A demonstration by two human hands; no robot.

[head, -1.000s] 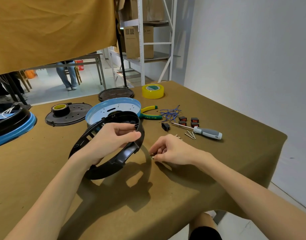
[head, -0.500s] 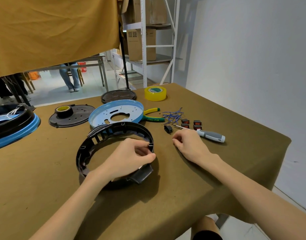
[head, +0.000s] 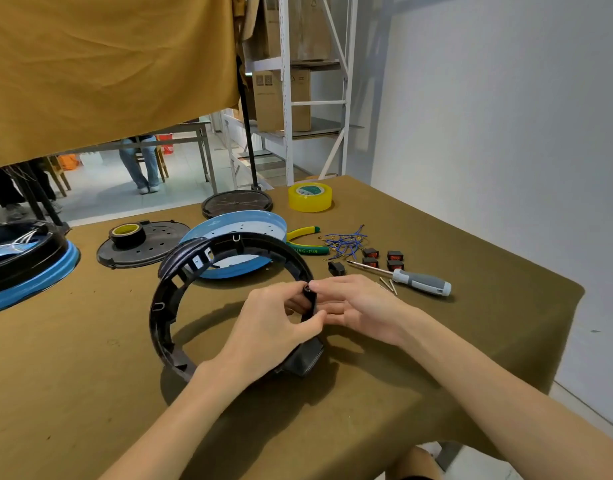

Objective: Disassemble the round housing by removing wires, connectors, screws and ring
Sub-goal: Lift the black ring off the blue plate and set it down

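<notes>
The black ring [head: 159, 306] of the round housing stands tilted on the table, its near edge resting on the cloth. My left hand [head: 274, 327] grips the ring's right side, fingers inside and thumb over the rim. From the outside, my right hand [head: 360, 306] pinches the same stretch of rim at a small post. Behind the ring lies the blue disc [head: 242, 223]. Removed blue wires [head: 346, 240], red and black connectors [head: 381, 258] and loose screws [head: 388, 284] lie to the right, beside a grey-handled screwdriver [head: 419, 282].
Green and yellow pliers [head: 305, 237], a yellow tape roll [head: 310, 197], a black perforated plate [head: 142, 251] carrying a small tape roll, and a black disc [head: 235, 204] lie at the back. Another blue and black housing [head: 21, 271] sits far left. The table edge runs close on the right.
My right hand carried a screw over to the screwdriver, left it there and came back to the ring's rim. My left hand lowered the ring onto the table.
</notes>
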